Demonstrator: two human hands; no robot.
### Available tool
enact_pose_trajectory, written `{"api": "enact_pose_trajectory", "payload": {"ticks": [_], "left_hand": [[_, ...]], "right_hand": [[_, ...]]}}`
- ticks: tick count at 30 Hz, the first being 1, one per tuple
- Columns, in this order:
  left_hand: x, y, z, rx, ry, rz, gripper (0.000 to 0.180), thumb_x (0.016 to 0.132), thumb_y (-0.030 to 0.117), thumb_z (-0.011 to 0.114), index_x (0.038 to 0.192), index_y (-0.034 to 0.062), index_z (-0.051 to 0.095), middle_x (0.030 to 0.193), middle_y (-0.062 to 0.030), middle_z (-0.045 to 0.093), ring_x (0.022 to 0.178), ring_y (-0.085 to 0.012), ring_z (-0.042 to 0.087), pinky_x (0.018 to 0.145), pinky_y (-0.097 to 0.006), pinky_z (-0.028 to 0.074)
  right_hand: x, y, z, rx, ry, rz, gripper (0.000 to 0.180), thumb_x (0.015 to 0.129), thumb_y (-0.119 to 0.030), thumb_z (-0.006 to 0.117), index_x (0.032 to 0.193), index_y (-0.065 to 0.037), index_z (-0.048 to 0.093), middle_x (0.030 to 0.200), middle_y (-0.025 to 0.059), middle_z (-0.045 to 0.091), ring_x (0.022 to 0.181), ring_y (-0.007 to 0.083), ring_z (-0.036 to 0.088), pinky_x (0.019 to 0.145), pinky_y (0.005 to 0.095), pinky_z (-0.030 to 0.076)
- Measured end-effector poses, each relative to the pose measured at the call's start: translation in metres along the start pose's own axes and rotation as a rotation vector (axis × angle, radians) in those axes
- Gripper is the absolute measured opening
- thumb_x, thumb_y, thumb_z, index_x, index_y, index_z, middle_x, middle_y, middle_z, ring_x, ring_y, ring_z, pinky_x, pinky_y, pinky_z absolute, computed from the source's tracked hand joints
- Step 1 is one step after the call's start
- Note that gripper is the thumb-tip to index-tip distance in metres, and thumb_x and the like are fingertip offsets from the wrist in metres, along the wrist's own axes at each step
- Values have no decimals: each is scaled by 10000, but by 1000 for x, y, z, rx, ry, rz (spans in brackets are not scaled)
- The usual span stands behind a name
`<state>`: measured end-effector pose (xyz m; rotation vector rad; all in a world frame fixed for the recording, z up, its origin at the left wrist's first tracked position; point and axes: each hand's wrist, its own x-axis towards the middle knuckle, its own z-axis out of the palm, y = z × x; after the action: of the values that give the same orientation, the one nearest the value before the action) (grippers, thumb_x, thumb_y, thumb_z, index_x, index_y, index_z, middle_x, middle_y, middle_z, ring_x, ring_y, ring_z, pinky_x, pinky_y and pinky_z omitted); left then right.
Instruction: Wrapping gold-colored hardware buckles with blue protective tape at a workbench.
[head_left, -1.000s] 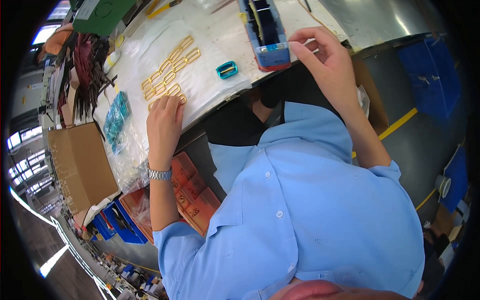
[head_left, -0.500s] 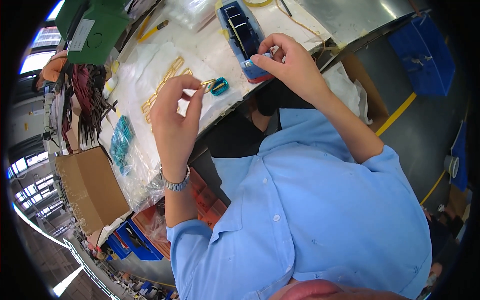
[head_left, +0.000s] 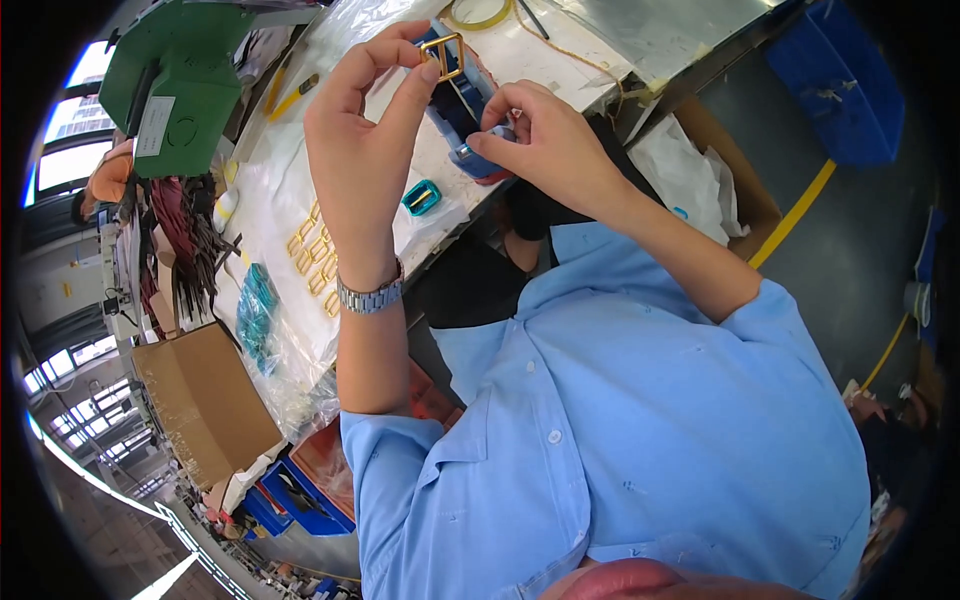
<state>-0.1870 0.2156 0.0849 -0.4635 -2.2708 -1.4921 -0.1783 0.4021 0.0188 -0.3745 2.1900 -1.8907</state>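
My left hand (head_left: 368, 130) pinches a gold rectangular buckle (head_left: 444, 58) between thumb and fingertips, raised over the far end of the blue tape dispenser (head_left: 468, 158). My right hand (head_left: 548, 140) is at the dispenser's near end. Its thumb and forefinger are closed together at the cutting edge, probably on the tape end, though that is too small to make out. Between me and the dispenser, near the table edge, lies a small teal rectangular piece (head_left: 421, 198) with gold inside it. Several gold buckles (head_left: 315, 255) rest in rows on white sheeting to the left.
A plastic bag of teal pieces (head_left: 257, 318) lies at the table's left, by a cardboard box (head_left: 208, 400). A yellow cutter knife (head_left: 294, 97) and a roll of yellow tape (head_left: 480, 12) lie farther back. A green machine housing (head_left: 180, 85) stands far left; a blue bin (head_left: 840, 90) is right.
My left hand has moved away from beside the teal piece, lifting the gold buckle over the tape dispenser. My right hand stays at the dispenser's near end. The whole view has shifted slightly.
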Motion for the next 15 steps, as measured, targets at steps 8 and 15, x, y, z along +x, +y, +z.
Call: {"api": "enact_pose_trajectory", "payload": {"ticks": [8,15], "left_hand": [[-4,-3,9,172,-100,-46,87,924,69,745,965,1,707,1188,-122,793,1225,-250,701,1078,-364,495],[-20,-3,8,223,-21,16,78,910,27,740,976,6,704,1164,-119,793,1304,-296,674,1077,-392,504]], "right_hand": [[0,3,1,15,16,-19,313,937,-209,788,1061,35,637,1090,135,611,751,231,785,698,335,609],[2,9,3,-47,12,-63,317,932,-214,788,1053,35,635,1098,136,618,755,227,789,699,335,605]]}}
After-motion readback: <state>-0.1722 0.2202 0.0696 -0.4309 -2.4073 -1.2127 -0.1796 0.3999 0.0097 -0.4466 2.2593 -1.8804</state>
